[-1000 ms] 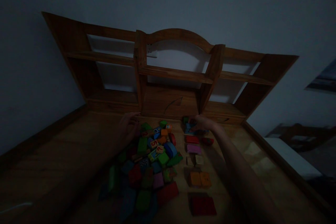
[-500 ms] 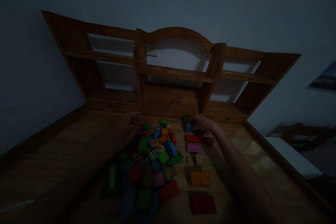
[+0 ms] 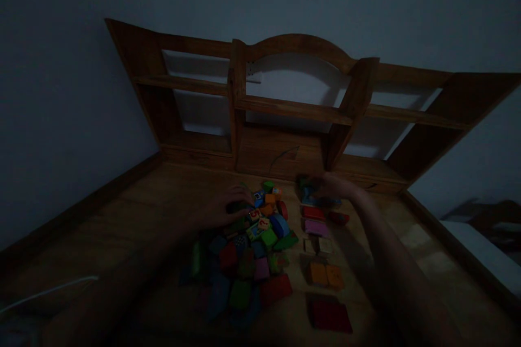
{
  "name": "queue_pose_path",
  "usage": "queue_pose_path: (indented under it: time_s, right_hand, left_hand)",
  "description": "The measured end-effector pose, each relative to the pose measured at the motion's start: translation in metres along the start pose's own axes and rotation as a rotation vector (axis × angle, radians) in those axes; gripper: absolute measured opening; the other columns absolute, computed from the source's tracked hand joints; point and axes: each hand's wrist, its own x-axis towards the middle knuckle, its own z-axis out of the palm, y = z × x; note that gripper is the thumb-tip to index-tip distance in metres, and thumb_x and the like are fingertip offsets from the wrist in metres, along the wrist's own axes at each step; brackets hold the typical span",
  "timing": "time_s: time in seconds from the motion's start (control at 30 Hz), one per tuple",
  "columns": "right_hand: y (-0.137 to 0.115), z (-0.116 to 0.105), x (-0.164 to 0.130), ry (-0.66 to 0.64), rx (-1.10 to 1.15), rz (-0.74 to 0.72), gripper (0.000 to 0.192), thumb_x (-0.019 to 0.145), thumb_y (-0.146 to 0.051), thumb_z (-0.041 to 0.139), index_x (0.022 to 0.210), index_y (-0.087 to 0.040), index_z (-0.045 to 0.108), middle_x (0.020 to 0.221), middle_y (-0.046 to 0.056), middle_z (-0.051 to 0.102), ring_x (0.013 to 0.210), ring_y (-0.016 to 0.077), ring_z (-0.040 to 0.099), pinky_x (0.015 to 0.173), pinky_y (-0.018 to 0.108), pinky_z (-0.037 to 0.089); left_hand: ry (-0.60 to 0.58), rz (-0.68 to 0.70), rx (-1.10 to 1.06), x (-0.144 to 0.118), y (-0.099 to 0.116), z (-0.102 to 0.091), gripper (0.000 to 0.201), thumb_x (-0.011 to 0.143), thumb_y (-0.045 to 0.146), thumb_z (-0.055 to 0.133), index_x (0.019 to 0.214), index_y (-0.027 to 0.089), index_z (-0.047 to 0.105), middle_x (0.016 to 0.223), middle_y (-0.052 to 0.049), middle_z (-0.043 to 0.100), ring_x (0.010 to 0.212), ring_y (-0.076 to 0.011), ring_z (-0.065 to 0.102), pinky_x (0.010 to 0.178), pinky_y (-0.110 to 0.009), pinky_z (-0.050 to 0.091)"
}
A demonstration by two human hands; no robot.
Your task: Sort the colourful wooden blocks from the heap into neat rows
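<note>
From the head camera I see a dark room and a wooden desk (image 3: pixel 134 211) with a shelf unit (image 3: pixel 293 108) at its back.

Some blocks have writing. One cream block (image 3: pixel 254 215) near the top of the pile shows a red 5. Another cream block (image 3: pixel 264 223) just beside it, at 4 o'clock from the first, shows a red mark like a question mark. A blue block (image 3: pixel 258 197) has a red letter on it, but it is too small for me to read.

The pile of blocks (image 3: pixel 248 249) sits in the middle of the desk. I cannot count them all; there are many, in green, blue, red, pink and orange.

At 3 o'clock from the pile runs a neat row of sorted blocks. Going from far to near I count one red block (image 3: pixel 312 212), one pink block (image 3: pixel 316 227), two small plain wood blocks (image 3: pixel 317 245), two orange blocks (image 3: pixel 324 275) and one big dark red block (image 3: pixel 329 315). One more small red block (image 3: pixel 338 218) lies off to the right.

My left hand (image 3: pixel 230 207) lies flat with its fingers curled on the far left top of the pile, over a green block. I cannot tell if it grips it.

My right hand (image 3: pixel 331 187) is at the far end of the row, at 12 o'clock from the red block. Its fingers are closed about some blue and green blocks (image 3: pixel 306 193). It is too dark to tell how tight.
</note>
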Motion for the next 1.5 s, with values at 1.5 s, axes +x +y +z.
queue_pose_path:
  time_s: [1.5]
  right_hand:
    - [-0.146,0.065,0.004,0.133,0.001,-0.431,0.007,0.087,-0.019,0.074,0.093,-0.019,0.072,0.104,0.006,0.07,0.099,0.021,0.064,0.085,0.03,0.047]
  left_hand:
    - [-0.218,-0.115,-0.011,0.019,-0.005,-0.007,0.024,0.085,0.036,0.079,0.106,0.025,0.078,0.123,-0.006,0.065,0.125,-0.0235,0.057,0.113,-0.038,0.04]
